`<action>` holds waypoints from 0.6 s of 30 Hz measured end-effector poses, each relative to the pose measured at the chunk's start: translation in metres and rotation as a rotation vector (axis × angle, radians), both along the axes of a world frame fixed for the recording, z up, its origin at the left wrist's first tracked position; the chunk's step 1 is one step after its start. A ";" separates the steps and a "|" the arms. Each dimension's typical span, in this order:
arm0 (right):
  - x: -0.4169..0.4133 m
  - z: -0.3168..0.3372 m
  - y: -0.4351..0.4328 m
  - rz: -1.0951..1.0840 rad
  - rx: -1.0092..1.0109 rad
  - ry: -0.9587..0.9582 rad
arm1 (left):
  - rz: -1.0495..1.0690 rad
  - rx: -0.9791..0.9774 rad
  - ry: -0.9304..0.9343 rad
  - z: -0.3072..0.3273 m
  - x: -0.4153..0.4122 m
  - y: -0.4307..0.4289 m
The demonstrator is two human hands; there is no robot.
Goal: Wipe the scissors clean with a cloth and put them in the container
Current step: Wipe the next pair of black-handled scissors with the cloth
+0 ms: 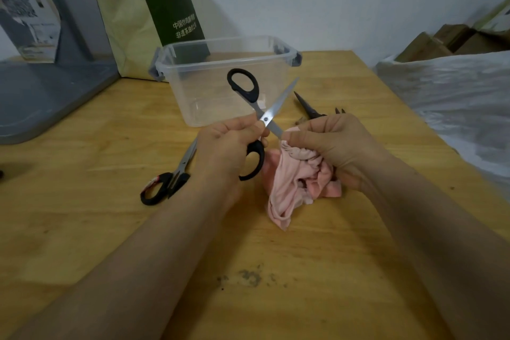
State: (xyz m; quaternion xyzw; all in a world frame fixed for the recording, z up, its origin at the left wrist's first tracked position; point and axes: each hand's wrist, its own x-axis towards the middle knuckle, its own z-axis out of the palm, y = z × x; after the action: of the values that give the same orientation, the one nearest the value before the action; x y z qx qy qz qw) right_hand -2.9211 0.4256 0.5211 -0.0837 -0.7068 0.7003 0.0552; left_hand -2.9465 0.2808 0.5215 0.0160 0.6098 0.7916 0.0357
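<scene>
Mid-wipe, scissors spread open between both hands

Fingers of the right hand (334, 141) were curled round the pink cloth (298, 182), pinching it over the lower blade's tip. The left hand (229, 143) gripped the scissors (265, 119) right by the pivot. They made an X at frame centre, with the free blade pointing upper right and the top loop upper left. The clear container (193, 102) sat just behind them, above the left hand in frame, so I'd guess the drop-off was a short reach forward.

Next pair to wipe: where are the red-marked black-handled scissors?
In the head view, the red-marked black-handled scissors lie on the wooden table, just left of the left hand, this side of the clear plastic container.
</scene>
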 end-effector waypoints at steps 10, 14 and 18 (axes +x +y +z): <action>-0.001 0.002 -0.005 -0.034 0.062 -0.010 | -0.052 0.041 -0.060 0.001 0.004 0.007; 0.000 0.000 -0.002 0.031 0.052 -0.017 | 0.038 0.007 0.036 -0.001 -0.008 -0.004; -0.001 -0.002 -0.001 -0.027 0.054 -0.031 | 0.001 -0.052 0.065 -0.005 -0.008 -0.002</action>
State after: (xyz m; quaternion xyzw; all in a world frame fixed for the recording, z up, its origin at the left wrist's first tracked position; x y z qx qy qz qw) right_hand -2.9218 0.4244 0.5191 -0.1025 -0.7249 0.6789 0.0560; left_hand -2.9541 0.2788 0.5162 0.0404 0.6308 0.7747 0.0156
